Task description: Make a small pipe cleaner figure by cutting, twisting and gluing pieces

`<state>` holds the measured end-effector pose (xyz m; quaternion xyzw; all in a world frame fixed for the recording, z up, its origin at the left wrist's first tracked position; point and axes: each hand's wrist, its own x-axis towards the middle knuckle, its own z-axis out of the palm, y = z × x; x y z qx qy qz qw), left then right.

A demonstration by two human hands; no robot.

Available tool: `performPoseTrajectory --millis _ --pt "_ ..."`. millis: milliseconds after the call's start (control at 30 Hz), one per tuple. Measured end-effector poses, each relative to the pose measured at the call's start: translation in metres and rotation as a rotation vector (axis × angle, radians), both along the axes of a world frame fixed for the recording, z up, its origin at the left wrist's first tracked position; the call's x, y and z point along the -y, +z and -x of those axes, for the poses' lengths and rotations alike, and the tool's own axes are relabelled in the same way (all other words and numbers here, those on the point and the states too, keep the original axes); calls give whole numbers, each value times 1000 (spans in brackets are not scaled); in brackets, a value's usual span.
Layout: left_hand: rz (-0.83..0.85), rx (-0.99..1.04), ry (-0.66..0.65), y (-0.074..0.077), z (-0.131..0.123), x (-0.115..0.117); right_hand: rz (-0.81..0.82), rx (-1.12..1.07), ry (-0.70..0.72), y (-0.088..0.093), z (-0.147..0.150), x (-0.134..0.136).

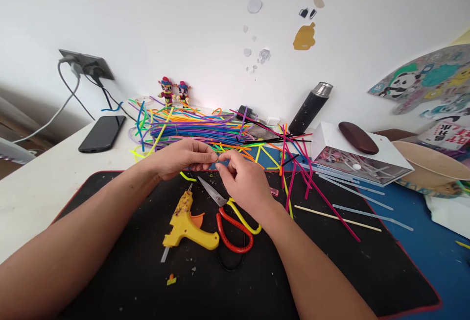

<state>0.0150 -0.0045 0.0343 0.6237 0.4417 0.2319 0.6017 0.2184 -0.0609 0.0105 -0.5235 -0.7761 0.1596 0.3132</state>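
Observation:
Over the far edge of the black mat, my left hand (194, 156) and my right hand (242, 175) meet fingertip to fingertip. Both are closed in a pinch around something tiny, too small to make out. Just below them lies a pair of scissors (220, 200) with one red and one yellow handle, its blades slightly apart. A yellow hot glue gun (187, 224) rests on its side left of the scissors, nozzle pointing away from me. Behind my fingers is a large pile of coloured pipe cleaners (198, 131).
Left stands a black phone (103, 134). At the back are two small dolls (172, 91) and a leaning black thermos (310, 109). Right are loose magenta pipe cleaners (326, 200), a wooden stick (338, 218), clear glue sticks (374, 216) and a white box (323, 138) under a dark case (358, 137).

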Motion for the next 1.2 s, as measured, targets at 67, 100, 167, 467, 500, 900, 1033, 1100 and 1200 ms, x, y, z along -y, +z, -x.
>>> performPoseTrajectory --millis 67,100,167,467,500,900,1033,1100,1200 --pt "-1 -5 -12 0 0 0 -4 -2 -1 0 0 0" --pt "0 -8 -18 0 0 0 -7 -2 -2 -1 0 0" --pt "5 -12 -26 0 0 0 -11 4 -3 -1 0 0" --pt "-21 -28 -50 0 1 0 4 26 -1 -1 -1 0" --pt "-25 -35 -55 0 2 0 4 26 0 -1 -1 0" --pt "-72 163 189 -4 13 -11 298 -274 211 17 6 16" --pt "-89 169 171 -4 16 -13 408 23 411 27 22 40" --pt "-105 166 168 -4 18 -14 336 212 456 26 28 47" --pt "-121 168 170 -4 21 -15 267 343 482 19 31 50"
